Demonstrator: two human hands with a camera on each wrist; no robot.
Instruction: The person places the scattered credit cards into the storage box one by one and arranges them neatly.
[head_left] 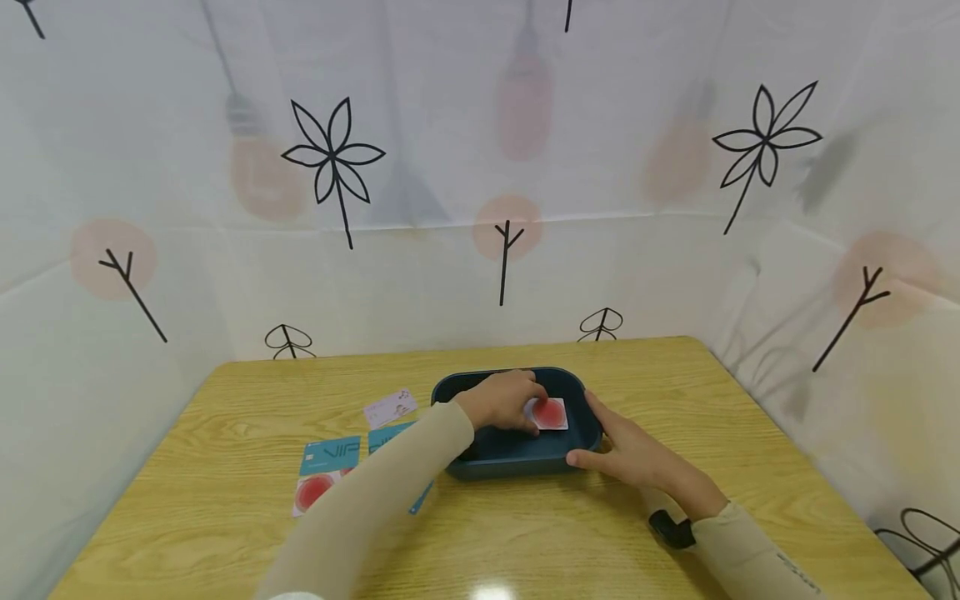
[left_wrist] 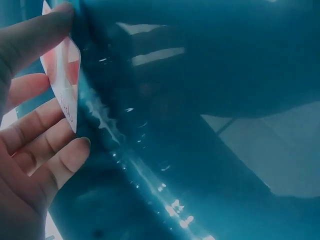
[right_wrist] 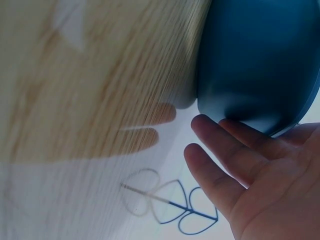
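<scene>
Patterned cloth [head_left: 420, 283] backs your counter [head_left: 525, 533]; your left hand [head_left: 504, 402], the nearer, pinches the red-spotted card [head_left: 552, 414] inside the blue tray [head_left: 517, 469], long axis apparently toward your right hand [head_left: 633, 450], resting loosely against the tray.

The tray [head_left: 510, 469] sits on the counter [head_left: 562, 533], before the fabric backdrop [head_left: 420, 283]. An inner card [head_left: 552, 414] is inside it, in the left hand [head_left: 506, 400]; the right hand [head_left: 630, 450] rests against its right end. Leftward lie a VIP card [head_left: 332, 455], a neighbouring card [head_left: 384, 436] right of it, a rear card [head_left: 390, 408] behind.
</scene>
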